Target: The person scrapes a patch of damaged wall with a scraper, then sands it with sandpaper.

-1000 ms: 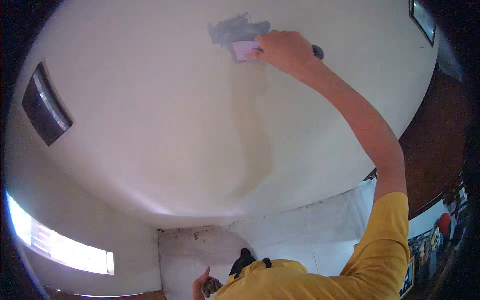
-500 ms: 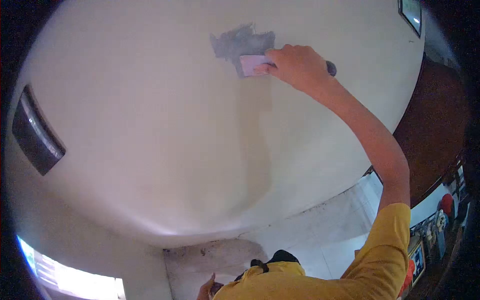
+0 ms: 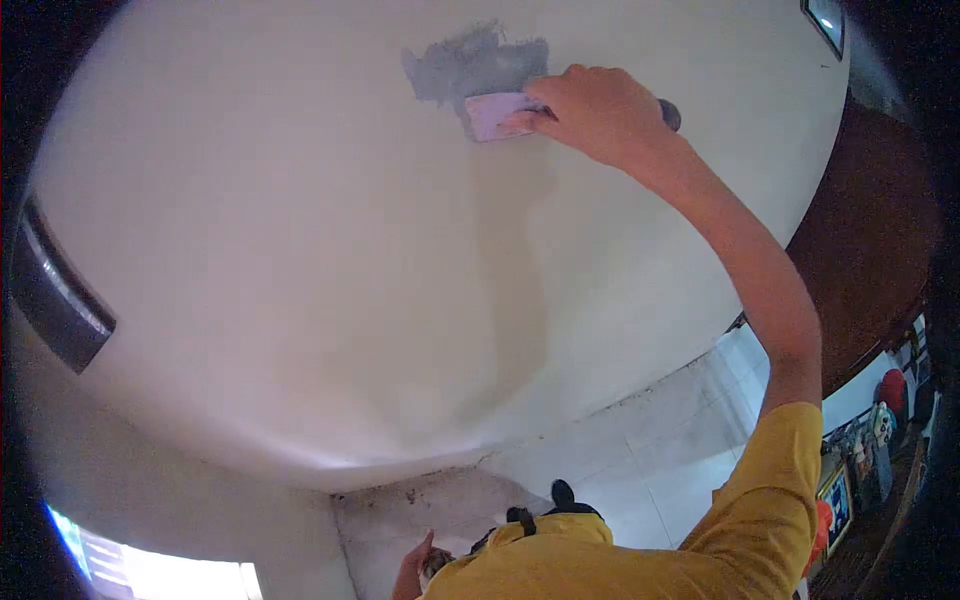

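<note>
My right hand (image 3: 605,115) is wrapped around a putty knife (image 3: 490,115), its pale wide blade lying against the wall and its dark handle end poking out behind my fist. The blade sits at the lower edge of a rough grey patch of filler (image 3: 475,65) on the pale wall (image 3: 350,220). Low in the view, my left hand (image 3: 412,568) is partly hidden by my yellow-sleeved body, thumb raised. It is closed around a small mottled thing that I cannot make out.
A dark glossy panel (image 3: 60,290) hangs at the left, and a framed picture (image 3: 825,25) at the upper right. Dark reddish-brown wood (image 3: 865,230) stands at the right, with assorted items and a picture frame (image 3: 838,500) below. Tiled floor (image 3: 640,450) meets the wall; a bright window (image 3: 170,570) shows lower left.
My right hand and the putty knife have shifted slightly left along the patch's lower edge. The whole view has tilted a little, and more of my shoe shows.
</note>
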A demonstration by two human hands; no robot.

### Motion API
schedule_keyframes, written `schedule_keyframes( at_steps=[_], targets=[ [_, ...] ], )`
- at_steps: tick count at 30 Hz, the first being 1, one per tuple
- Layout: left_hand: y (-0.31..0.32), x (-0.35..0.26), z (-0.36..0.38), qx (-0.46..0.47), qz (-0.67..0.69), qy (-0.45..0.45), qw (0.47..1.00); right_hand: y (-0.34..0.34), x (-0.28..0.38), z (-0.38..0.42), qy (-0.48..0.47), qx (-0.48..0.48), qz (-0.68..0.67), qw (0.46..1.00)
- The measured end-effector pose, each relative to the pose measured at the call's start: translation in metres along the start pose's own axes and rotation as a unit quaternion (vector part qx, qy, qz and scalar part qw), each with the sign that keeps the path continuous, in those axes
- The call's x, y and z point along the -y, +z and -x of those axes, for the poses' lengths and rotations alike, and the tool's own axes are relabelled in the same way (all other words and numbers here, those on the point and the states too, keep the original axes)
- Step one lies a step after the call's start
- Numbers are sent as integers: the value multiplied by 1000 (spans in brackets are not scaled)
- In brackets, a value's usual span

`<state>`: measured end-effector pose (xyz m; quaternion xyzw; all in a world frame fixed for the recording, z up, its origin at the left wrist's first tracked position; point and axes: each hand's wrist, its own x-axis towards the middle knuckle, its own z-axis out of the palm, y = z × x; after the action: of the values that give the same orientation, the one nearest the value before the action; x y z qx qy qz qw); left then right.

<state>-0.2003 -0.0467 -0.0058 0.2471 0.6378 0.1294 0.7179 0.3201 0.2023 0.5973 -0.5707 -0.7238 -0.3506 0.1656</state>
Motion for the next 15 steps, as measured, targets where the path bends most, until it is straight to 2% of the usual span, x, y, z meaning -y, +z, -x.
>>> schedule_keyframes(
  at_steps=[5, 11, 14, 15],
  targets=[
    [0, 14, 6, -3, -3, -17, 1000, 0, 4, 4, -3, -24, 21, 999],
    [3, 21, 8, -2, 0, -21, 1000, -4, 13, 0, 2, -19, 12, 1000],
    [4, 16, 2, 0, -1, -16, 1000, -13, -2, 7, 21, 16, 28, 999],
    [7, 13, -1, 2, -3, -13, 1000, -12, -2, 4, 19, -1, 24, 1000]
  ],
)
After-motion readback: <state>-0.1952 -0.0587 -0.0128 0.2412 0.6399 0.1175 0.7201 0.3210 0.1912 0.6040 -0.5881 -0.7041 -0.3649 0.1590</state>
